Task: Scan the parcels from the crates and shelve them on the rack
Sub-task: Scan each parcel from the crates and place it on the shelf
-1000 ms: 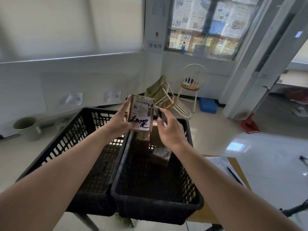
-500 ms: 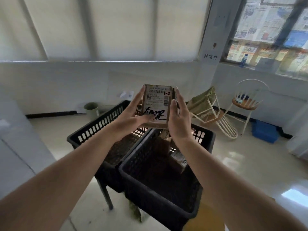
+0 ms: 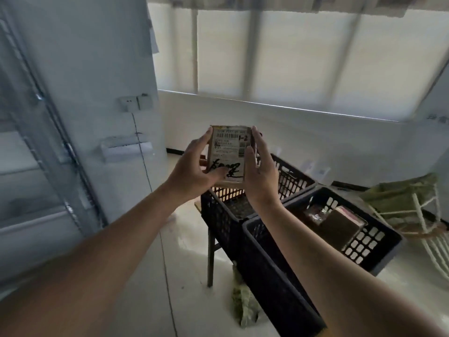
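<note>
From the head view, a small parcel (image 3: 229, 155) is held upright at chest height between both hands, its label with a barcode and black handwriting facing the camera. The left hand (image 3: 194, 169) curls around its left edge with the thumb across the lower label, and the right hand (image 3: 258, 171) presses flat along its right edge. Below stand two black crates (image 3: 274, 254), and more parcels (image 3: 336, 221) lie in the right-side one.

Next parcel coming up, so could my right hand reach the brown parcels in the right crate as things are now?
Probably not yet: the right hand and left hand both clasp the labelled parcel. The brown parcels lie uncovered.
</note>
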{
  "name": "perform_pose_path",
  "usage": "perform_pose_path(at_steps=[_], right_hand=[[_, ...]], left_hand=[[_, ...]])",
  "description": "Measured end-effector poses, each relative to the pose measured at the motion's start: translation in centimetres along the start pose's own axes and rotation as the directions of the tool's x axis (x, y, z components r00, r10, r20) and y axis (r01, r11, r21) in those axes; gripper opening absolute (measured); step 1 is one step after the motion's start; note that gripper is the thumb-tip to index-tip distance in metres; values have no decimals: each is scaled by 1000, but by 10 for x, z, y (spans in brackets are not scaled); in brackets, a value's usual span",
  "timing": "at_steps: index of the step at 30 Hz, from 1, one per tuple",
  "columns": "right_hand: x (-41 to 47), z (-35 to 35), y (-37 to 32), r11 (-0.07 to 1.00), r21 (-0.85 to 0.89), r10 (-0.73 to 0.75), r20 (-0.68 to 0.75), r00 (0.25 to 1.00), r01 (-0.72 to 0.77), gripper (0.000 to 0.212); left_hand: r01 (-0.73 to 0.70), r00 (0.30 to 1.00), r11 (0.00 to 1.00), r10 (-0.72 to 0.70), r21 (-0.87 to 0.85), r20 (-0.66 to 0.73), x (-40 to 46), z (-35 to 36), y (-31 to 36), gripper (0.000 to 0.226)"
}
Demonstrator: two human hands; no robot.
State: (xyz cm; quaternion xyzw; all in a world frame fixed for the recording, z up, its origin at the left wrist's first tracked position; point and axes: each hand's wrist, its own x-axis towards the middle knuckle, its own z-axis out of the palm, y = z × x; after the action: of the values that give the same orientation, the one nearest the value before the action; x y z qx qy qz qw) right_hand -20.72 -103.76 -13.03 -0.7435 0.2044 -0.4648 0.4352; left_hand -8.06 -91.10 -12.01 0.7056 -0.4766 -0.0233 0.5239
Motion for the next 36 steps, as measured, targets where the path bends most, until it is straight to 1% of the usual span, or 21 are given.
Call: perform_pose_path(at_steps=[4, 7, 10, 14, 18, 23, 27, 31, 36], right_hand=[[-21, 67, -38, 997, 45, -68, 108, 992, 64, 48], [-47, 123, -68, 987, 109, -134, 187, 973, 115, 49], [-81, 180, -101, 976, 185, -166, 264, 950, 119, 49], [-131, 258, -146, 954, 275, -208, 329, 921, 118, 49], [-180, 328, -187, 924, 353, -275, 345, 897, 147, 49], [-239, 416, -237, 903, 420, -295, 443, 847, 95, 48], [-278, 484, -266, 881, 471, -325, 524, 787, 49, 50], [-305, 556, -285, 864, 503, -335, 591, 734, -11, 53], [-329, 662, -297, 826, 555, -351, 642, 682, -99, 53]], left_hand=[[-23, 989, 996, 35, 85, -142, -45, -75, -5, 92], [-16, 974, 992, 43, 123, -222, -83, -135, -12, 92], [34, 957, 989, 8, 140, -289, -128, -197, -19, 94], [93, 934, 976, -18, 196, -356, -188, -282, -27, 93], [172, 902, 957, -58, 233, -428, -244, -355, -34, 94], [294, 847, 908, -104, 297, -521, -313, -443, -46, 97], [384, 797, 870, -142, 310, -588, -359, -503, -63, 96], [458, 747, 833, -170, 310, -643, -387, -558, -91, 95], [542, 697, 768, -185, 341, -693, -407, -631, -142, 97]])
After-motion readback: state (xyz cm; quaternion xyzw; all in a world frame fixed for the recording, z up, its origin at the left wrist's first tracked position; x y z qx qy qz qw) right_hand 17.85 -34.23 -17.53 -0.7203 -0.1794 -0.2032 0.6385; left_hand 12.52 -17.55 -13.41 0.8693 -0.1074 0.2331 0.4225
